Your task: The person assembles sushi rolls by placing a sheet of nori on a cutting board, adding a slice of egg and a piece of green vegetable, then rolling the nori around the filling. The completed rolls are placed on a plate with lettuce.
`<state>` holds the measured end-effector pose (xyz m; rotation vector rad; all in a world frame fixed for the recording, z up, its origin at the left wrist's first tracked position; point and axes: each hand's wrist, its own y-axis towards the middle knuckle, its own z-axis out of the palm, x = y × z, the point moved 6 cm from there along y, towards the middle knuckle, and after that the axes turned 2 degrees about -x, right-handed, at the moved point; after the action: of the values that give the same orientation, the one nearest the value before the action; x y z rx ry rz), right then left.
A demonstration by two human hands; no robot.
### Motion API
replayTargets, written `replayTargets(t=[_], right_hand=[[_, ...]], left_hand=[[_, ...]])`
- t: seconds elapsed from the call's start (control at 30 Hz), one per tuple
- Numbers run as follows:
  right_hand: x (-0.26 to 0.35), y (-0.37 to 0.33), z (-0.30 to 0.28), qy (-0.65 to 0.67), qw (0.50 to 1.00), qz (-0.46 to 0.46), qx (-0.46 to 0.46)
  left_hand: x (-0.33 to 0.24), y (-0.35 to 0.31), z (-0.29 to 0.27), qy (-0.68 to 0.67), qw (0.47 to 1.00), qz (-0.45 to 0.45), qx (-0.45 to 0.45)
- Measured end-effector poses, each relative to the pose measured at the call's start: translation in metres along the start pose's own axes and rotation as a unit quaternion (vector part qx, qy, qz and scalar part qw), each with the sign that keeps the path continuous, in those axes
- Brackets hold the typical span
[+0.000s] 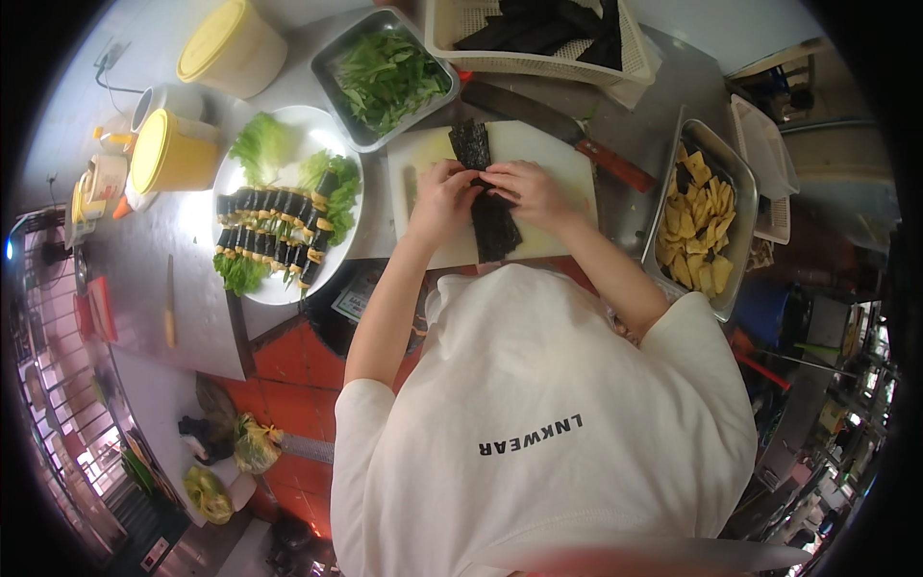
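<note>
Your left hand [447, 200] and right hand [529, 195] (fingertips nearly meeting) pinch the middle of a long, flat, black seaweed strip [497, 234]; its long axis runs far edge to near edge on the white rectangular cutting board [550, 140]; both hands lie equally near.

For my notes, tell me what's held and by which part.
The dark seaweed strip, near its middle, by the left hand and right hand.

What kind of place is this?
Probably a kitchen, maybe a restaurant's: there's a big knife near a white cutting board, and a metal tray full of green leaves.
</note>
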<state>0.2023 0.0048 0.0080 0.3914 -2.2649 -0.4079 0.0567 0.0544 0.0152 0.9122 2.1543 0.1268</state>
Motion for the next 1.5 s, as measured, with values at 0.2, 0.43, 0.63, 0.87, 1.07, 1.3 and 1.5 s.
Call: replayTargets(t=[0.2, 0.43, 0.63, 0.87, 1.07, 1.3, 1.5], right_hand=[[-0.017, 0.0, 0.008, -0.078, 0.997, -0.016, 0.008], [-0.016, 0.014, 0.003, -0.065, 0.998, 0.009, 0.011], [-0.01, 0.022, -0.002, -0.076, 0.997, -0.016, 0.004], [-0.019, 0.024, 0.002, -0.062, 0.997, -0.026, 0.024], [-0.026, 0.03, 0.003, -0.1, 0.994, -0.037, 0.009], [-0.022, 0.037, -0.001, -0.047, 0.998, -0.04, 0.02], [-0.041, 0.044, 0.007, -0.119, 0.987, -0.076, -0.073]], left_hand=[[-0.002, 0.004, -0.009, 0.061, 0.996, 0.062, -0.013], [-0.006, 0.0, -0.009, 0.063, 0.996, 0.065, -0.025], [0.008, 0.007, -0.002, 0.045, 0.999, 0.016, -0.025], [0.003, 0.018, -0.01, 0.089, 0.995, 0.032, -0.034], [0.01, 0.02, -0.004, 0.001, 0.993, 0.101, -0.055], [0.039, 0.047, 0.0, -0.023, 0.999, 0.038, 0.01], [0.028, 0.045, -0.008, -0.019, 0.994, 0.098, -0.048]])
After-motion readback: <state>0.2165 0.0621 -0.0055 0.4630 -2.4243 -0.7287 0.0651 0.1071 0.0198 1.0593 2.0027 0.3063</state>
